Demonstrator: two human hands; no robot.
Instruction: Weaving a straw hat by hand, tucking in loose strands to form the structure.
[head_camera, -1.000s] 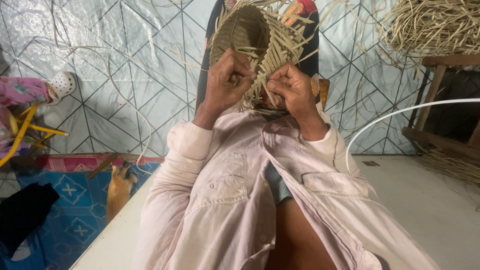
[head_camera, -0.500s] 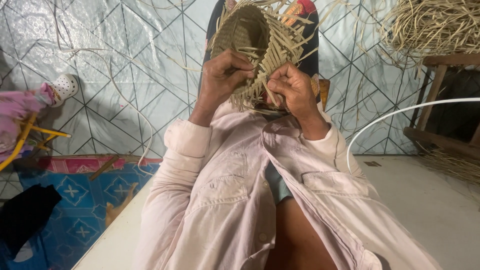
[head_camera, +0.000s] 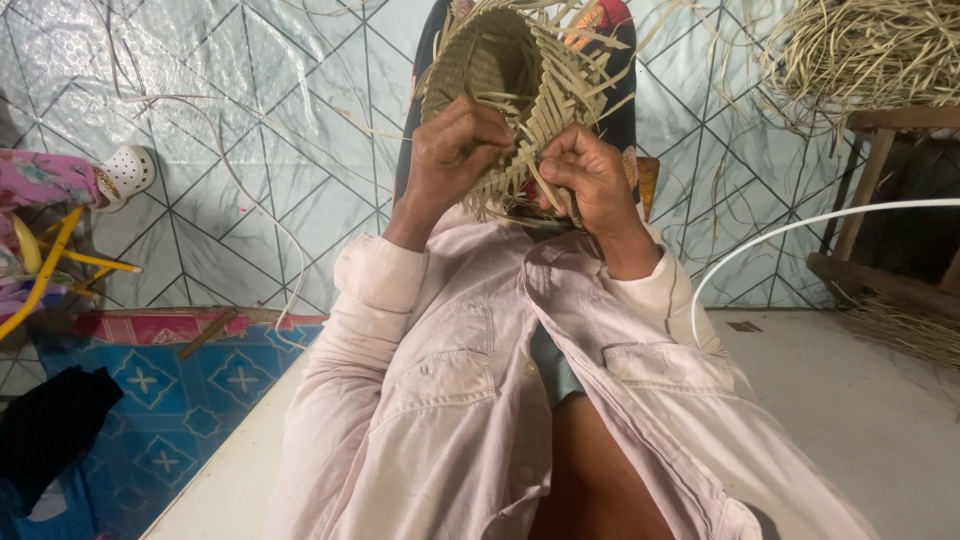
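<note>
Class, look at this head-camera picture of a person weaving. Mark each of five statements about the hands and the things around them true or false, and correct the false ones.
1. Both hands grip the half-woven basket of pale straw strips. True: the left hand and the right hand both hold its lower edge.
2. The basket's rim is neatly finished. False: loose strip ends stick out all round it.
3. A white perforated clog lies at the far left. True.
4. The blue patterned mat lies on the right. False: it lies at the lower left.
5. The bundle of dry straw rests on the floor. False: it sits on a wooden stool.
</note>
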